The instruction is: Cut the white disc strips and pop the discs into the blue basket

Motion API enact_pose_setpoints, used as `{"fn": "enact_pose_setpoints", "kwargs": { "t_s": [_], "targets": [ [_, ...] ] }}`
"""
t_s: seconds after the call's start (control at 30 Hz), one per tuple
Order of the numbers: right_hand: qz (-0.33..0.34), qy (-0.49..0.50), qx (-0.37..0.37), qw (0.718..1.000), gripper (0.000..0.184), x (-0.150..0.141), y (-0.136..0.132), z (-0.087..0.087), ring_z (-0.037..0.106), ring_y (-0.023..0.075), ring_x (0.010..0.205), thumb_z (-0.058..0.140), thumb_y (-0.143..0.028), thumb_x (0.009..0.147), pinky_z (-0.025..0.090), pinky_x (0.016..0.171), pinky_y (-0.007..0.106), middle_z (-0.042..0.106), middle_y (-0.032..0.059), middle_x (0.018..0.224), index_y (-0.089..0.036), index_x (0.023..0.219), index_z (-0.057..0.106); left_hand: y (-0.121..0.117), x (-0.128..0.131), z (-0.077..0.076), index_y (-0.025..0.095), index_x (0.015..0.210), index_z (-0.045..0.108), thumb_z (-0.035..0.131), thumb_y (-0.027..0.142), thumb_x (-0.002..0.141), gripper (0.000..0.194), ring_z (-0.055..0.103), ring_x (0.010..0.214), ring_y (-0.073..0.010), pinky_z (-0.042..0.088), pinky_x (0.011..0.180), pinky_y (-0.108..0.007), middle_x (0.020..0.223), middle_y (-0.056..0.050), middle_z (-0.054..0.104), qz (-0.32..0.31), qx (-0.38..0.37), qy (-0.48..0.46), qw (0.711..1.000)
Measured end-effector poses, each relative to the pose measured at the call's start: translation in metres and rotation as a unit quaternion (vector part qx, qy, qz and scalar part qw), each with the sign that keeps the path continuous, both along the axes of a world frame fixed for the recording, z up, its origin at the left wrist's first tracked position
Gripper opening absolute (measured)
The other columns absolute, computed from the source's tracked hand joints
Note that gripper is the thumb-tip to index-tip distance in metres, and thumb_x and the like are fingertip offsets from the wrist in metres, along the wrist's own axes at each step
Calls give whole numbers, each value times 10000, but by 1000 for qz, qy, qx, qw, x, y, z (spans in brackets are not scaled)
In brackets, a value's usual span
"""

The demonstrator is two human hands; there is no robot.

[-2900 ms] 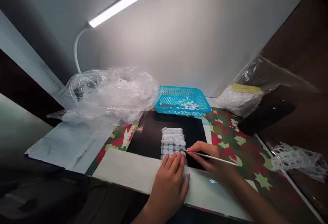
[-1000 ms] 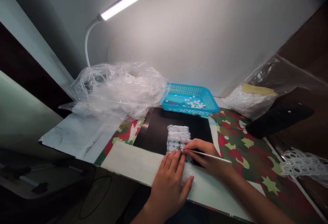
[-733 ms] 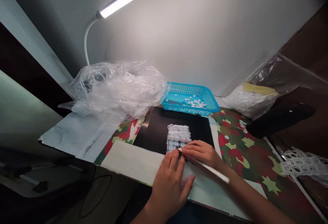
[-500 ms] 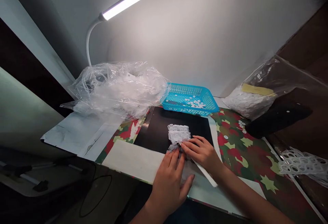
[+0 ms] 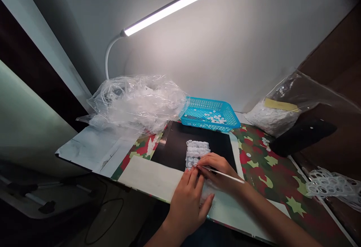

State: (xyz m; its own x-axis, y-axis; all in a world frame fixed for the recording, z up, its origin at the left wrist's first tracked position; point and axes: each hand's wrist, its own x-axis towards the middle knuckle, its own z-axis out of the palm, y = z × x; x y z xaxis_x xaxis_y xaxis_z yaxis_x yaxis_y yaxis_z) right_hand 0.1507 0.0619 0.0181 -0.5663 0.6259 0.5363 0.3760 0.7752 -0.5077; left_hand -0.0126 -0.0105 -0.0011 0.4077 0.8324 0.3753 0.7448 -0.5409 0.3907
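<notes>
A strip of white film with rows of small round discs [image 5: 193,160] lies on a black sheet [image 5: 176,141], with folded white layers at its far end. My left hand [image 5: 189,198] rests on the near end of the strip, fingers stretched out and thumb apart. My right hand [image 5: 218,170] is closed around a thin white stick-like tool [image 5: 225,174], pinched near its tip. That tip is over the discs, close to my left fingertips. Whether the tool is a stick or tweezers I cannot make out.
Behind the sheet stands a blue basket [image 5: 197,122] with loose white discs [image 5: 216,119]. A clear plastic bag [image 5: 138,104] is at left, another bag of white pieces [image 5: 272,121] at right. Perforated white strips [image 5: 332,183] hang by the right edge. A lamp [image 5: 183,4] shines above.
My right hand has closed around the thin tool and raised its back end. More of the disc rows now show. The left hand stays nearly in place; the camera view has shifted slightly.
</notes>
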Motion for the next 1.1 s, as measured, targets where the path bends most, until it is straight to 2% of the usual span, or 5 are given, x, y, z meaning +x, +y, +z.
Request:
{"fn": "enact_pose_setpoints", "kwargs": {
  "t_s": [0.2,0.4,0.63,0.87,1.1],
  "targets": [
    [15,-32,73,997,161,4,5,-11,641,166,843,463,-211,933,507,772,311,705,56,858,-192,973,618,-2,0,1,137,1198,540,460,399,892,410,501,1174,-282,423,996,-468,1241,-132,565,-2,11,-8,1000],
    [30,-96,185,978,173,7,10,-11,625,180,867,469,-207,937,509,721,317,720,60,909,-183,1015,622,-1,1,-3,125,1220,534,466,392,883,435,509,1161,-277,412,1013,-452,1219,-133,574,3,16,0,1000],
    [-79,-140,266,950,202,3,8,-7,611,187,834,452,-146,937,475,764,351,728,44,926,-192,1019,631,0,0,-5,119,1285,495,462,427,885,506,461,1226,-281,398,1026,-436,1310,-135,525,5,29,10,1000],
    [-85,-97,216,968,177,4,14,-12,616,193,844,464,-193,934,453,808,370,724,47,896,-200,1008,624,5,0,1,142,1313,463,448,441,899,510,434,1259,-260,372,1052,-432,1355,-120,485,-5,9,6,1000],
    [-68,-34,41,996,92,12,14,1,631,187,915,535,-250,909,355,985,447,714,18,889,-226,909,624,15,3,5,131,1286,481,441,450,904,499,427,1267,-275,389,1032,-455,1353,-140,484,-12,6,16,1000]
  ]
}}
